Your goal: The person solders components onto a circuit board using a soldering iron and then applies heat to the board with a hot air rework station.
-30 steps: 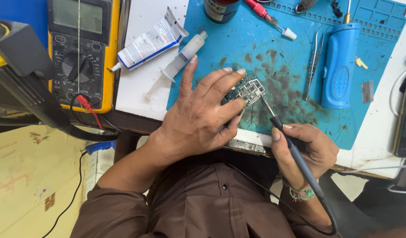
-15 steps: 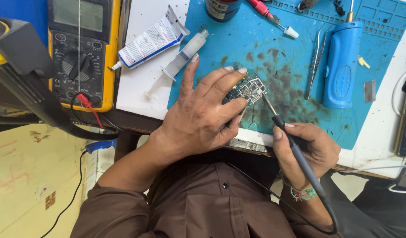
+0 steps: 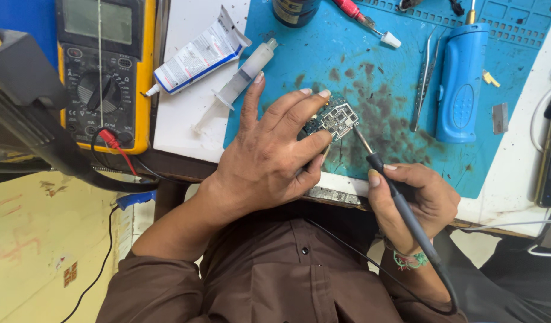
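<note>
Your left hand (image 3: 269, 161) lies flat with fingers spread, its fingertips pinning a small, flat, dark circuit board (image 3: 335, 118) to the stained blue work mat (image 3: 371, 60). Your right hand (image 3: 416, 200) is clenched in a pen grip around a slim dark soldering iron (image 3: 395, 197), its long axis running up-left from the cord to the metal tip. The tip seems to touch the board's right edge, though contact is hard to confirm.
</note>
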